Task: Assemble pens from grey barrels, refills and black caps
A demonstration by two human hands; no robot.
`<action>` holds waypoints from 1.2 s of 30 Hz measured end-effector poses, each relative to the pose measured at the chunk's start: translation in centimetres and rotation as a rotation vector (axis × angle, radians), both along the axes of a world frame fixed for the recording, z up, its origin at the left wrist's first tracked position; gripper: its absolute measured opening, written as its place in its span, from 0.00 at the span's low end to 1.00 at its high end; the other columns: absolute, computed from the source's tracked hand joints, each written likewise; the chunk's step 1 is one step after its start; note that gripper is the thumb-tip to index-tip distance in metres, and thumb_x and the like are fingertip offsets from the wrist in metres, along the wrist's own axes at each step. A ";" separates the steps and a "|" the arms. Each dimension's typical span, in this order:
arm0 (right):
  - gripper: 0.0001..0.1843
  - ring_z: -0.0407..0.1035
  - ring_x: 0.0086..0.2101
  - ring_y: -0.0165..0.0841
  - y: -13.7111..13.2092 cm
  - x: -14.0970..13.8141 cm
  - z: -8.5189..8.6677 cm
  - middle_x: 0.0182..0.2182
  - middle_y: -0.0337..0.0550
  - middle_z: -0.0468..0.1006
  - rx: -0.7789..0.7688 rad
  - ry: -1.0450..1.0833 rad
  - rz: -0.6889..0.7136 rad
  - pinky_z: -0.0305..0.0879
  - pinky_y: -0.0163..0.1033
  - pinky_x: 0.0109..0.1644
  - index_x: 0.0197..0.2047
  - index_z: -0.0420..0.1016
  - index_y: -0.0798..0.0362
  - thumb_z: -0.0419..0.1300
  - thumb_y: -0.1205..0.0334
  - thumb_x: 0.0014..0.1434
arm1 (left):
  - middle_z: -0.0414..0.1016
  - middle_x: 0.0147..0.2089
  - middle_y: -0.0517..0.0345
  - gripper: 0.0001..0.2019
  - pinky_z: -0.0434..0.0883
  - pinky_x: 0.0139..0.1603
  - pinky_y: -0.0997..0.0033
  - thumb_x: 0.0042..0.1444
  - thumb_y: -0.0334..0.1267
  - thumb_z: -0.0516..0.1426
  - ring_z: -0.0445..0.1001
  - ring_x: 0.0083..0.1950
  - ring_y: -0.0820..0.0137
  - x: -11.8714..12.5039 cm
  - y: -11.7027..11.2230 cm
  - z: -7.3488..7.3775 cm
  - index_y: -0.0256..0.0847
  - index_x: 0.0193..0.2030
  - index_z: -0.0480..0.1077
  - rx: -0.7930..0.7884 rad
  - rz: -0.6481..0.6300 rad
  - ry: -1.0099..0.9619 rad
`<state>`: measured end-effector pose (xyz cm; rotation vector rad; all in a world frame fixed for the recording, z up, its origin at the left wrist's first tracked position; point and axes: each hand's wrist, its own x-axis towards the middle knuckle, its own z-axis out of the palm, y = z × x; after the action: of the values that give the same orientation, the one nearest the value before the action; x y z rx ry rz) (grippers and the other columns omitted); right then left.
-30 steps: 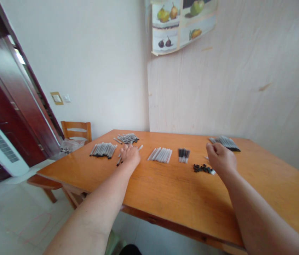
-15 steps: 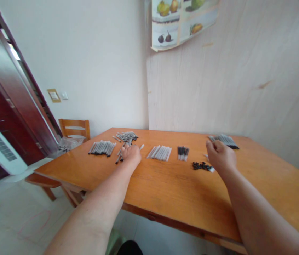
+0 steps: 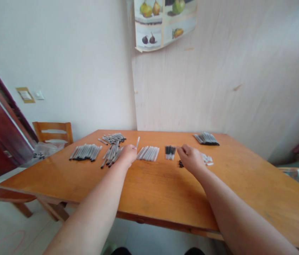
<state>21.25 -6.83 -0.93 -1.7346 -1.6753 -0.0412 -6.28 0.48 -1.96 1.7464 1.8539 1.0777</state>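
Observation:
My left hand (image 3: 128, 154) is closed around a slim whitish pen barrel (image 3: 138, 142), whose end sticks up past the fingers. Beside that hand lie loose pens with black ends (image 3: 109, 156), and to its right a row of clear barrels (image 3: 148, 153). My right hand (image 3: 191, 158) has its fingers curled closed just right of a row of black-and-clear pen parts (image 3: 170, 152). Whatever it may hold is hidden. Small black pieces (image 3: 181, 164) show partly from under it, and small white pieces (image 3: 208, 159) lie on its other side.
A row of black-ended pens (image 3: 85, 152) and a looser pile (image 3: 114, 137) lie on the left of the wooden table (image 3: 154, 187). Another pen bundle (image 3: 207, 139) is at the back right. A wooden chair (image 3: 53, 135) stands beyond the left edge.
The view has turned to the right. My right hand has moved left, over the small black pieces and near the black-and-clear row. The barrel in my left hand now points more upright.

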 end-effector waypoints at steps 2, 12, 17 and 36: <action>0.21 0.60 0.24 0.30 0.0 -0.5 -0.3 0.21 0.41 0.70 -0.027 0.010 0.082 0.43 0.35 0.27 0.24 0.66 0.51 0.46 0.48 0.61 | 0.74 0.30 0.53 0.06 0.63 0.34 0.70 0.53 0.36 0.54 0.71 0.34 0.66 2.2 -0.4 0.3 0.39 0.28 0.71 -0.015 -0.080 -0.261; 0.19 0.63 0.25 0.28 0.5 -1.5 -1.3 0.24 0.39 0.72 -0.139 0.568 0.417 0.53 0.32 0.26 0.29 0.70 0.53 0.50 0.47 0.59 | 0.70 0.29 0.59 0.07 0.54 0.26 0.79 0.50 0.38 0.60 0.65 0.27 0.79 9.7 -2.8 2.1 0.38 0.34 0.69 -0.182 -0.487 -1.008; 0.20 0.67 0.26 0.28 0.0 -2.2 -1.0 0.28 0.45 0.76 -0.333 0.846 0.528 0.55 0.31 0.24 0.35 0.73 0.56 0.51 0.47 0.58 | 0.73 0.35 0.57 0.07 0.57 0.29 0.79 0.50 0.38 0.60 0.67 0.31 0.78 10.2 -2.6 0.4 0.39 0.35 0.69 -0.158 -0.518 -1.025; 0.19 0.62 0.21 0.26 -0.3 -1.8 -0.4 0.23 0.41 0.72 -0.397 0.978 0.582 0.51 0.30 0.21 0.32 0.72 0.56 0.57 0.46 0.55 | 0.73 0.35 0.54 0.12 0.66 0.38 0.70 0.53 0.42 0.59 0.72 0.35 0.72 10.0 -3.2 0.6 0.38 0.41 0.68 -0.134 -0.657 -1.143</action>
<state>19.46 -7.16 -1.35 -1.1017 -1.3654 1.2609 3.69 -2.71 -1.33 1.0787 0.5781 1.2096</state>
